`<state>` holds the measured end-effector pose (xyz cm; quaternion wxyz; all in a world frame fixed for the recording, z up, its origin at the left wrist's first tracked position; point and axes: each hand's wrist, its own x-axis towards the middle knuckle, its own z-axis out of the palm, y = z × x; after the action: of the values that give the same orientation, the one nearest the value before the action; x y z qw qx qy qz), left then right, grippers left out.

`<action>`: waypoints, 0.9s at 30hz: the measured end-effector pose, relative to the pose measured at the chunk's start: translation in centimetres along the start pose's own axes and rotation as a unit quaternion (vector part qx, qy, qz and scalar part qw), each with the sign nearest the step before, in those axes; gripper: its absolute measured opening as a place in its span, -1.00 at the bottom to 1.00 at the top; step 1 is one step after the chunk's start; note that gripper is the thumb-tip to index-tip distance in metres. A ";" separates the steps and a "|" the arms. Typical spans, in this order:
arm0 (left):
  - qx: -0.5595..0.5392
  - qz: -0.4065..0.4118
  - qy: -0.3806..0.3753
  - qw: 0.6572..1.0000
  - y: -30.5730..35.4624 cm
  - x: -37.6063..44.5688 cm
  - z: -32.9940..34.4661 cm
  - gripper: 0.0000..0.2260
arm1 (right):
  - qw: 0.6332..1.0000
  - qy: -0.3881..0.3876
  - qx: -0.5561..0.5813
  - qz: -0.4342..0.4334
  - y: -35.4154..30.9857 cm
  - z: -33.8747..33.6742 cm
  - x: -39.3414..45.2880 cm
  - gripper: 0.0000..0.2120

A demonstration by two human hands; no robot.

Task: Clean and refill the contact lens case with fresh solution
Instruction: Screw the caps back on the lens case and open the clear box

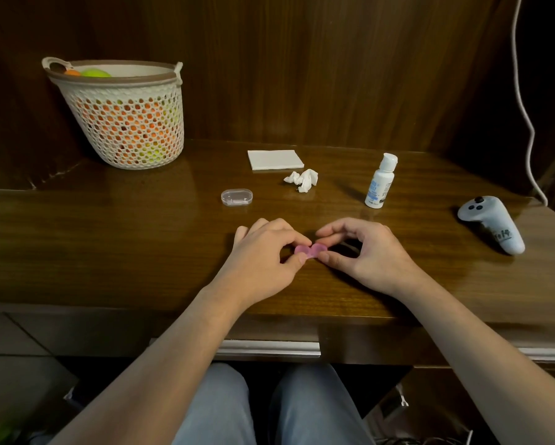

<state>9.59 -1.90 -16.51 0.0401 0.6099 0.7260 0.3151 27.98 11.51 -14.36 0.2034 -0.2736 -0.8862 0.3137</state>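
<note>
Knees in jeans under desk edge. L hand + R hand both pinch pink lens case low over glossy dark wood desk, centre-front. Behind: clear box, crumpled tissue, folded napkin, solution bottle upright at right. Mesh basket back left, controller far right. Wood panel wall.

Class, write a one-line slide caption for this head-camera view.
Both hands, left and right, pinch a pink contact lens case on the wooden desk.
</note>
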 end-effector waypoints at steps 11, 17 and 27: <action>0.006 -0.026 0.034 0.999 0.3 0.1 -0.2 -0.85 | 1.000 -0.007 0.009 -0.001 0.3 0.1 0.2 -0.69; 0.017 -0.004 0.032 0.999 0.2 0.1 -0.3 -0.89 | 1.000 -0.011 0.011 -0.001 0.4 0.0 0.2 -0.68; 0.001 0.002 0.019 1.000 0.0 0.3 -0.2 -0.93 | 1.000 -0.016 0.008 -0.010 0.6 0.1 0.2 -0.67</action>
<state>9.41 -1.69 -16.20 0.0252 0.6051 0.7259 0.3261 27.99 12.03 -14.76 0.1948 -0.2581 -0.8894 0.3232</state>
